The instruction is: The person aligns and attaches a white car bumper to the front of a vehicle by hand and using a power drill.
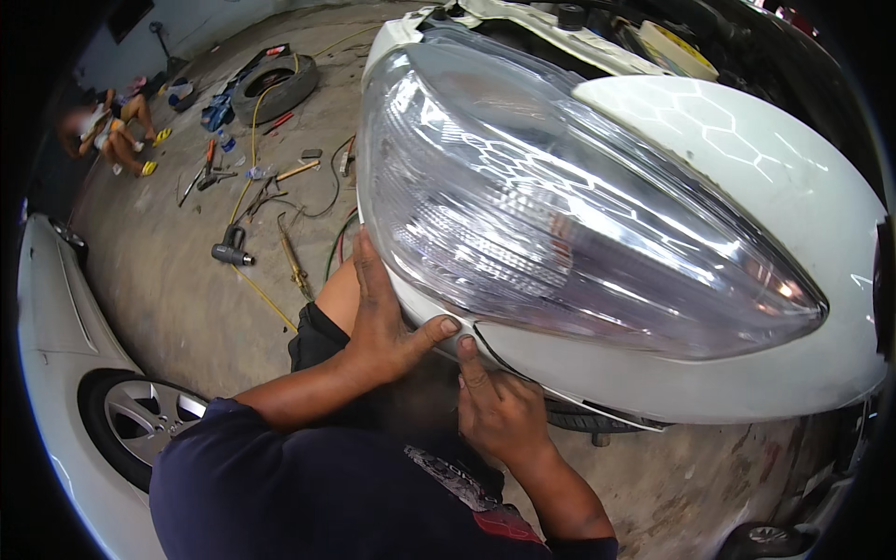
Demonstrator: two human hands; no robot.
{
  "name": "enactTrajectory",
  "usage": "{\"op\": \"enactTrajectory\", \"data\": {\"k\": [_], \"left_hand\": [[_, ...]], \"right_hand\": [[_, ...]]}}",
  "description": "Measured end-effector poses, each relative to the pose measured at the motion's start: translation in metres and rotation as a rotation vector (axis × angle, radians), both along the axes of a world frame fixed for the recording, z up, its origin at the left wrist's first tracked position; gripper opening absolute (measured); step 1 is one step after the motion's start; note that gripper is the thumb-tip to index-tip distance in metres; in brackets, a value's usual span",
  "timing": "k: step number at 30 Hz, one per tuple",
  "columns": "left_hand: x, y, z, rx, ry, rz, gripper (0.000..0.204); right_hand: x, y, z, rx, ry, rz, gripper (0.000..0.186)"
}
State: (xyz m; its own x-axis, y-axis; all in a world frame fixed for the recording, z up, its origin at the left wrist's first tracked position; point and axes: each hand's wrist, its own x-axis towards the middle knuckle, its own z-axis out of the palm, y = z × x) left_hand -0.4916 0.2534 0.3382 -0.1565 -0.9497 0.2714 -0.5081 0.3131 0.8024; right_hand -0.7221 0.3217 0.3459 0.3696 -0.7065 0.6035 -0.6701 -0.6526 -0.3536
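A large clear headlight (504, 215) fills the middle of the view, set into the white front of a car. Below it, a dark gap (495, 353) runs down between the white panel edge and the white fender (653, 378). My left hand (378, 322) lies against the white panel left of the gap, fingers stretched up along its edge and thumb pointing toward the seam. My right hand (504, 406) is just below the gap, with its index finger extended up to the panel's lower edge and its other fingers curled. Neither hand visibly holds a loose thing.
Left on the concrete floor lie a heat gun (232, 246), a loose tyre (275, 89), a yellow hose (245, 194) and several hand tools. A silver car (61, 327) stands close at my left. A person (103, 131) sits far left. A tape roll (677, 51) rests in the engine bay.
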Motion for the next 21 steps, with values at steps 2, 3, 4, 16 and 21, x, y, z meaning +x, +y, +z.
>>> {"op": "enactTrajectory", "data": {"k": [2,3,4,16,21], "left_hand": [[0.000,0.000,0.001,-0.015,-0.016,0.011,0.157],[0.000,0.000,0.002,-0.020,-0.022,-0.001,0.156],[-0.001,0.000,0.002,-0.029,-0.029,0.021,0.156],[-0.008,-0.008,0.003,-0.139,0.083,0.025,0.143],[-0.008,-0.008,0.001,-0.167,0.064,0.031,0.140]], "right_hand": [[0.004,-0.002,-0.003,-0.013,0.002,-0.041,0.085],[0.004,0.000,-0.004,0.012,0.042,-0.040,0.084],[0.004,0.002,-0.005,0.062,0.088,-0.043,0.083],[0.025,-0.032,0.051,-0.315,-0.186,0.543,0.013],[0.022,-0.039,0.032,-0.226,-0.198,0.557,0.014]]}}
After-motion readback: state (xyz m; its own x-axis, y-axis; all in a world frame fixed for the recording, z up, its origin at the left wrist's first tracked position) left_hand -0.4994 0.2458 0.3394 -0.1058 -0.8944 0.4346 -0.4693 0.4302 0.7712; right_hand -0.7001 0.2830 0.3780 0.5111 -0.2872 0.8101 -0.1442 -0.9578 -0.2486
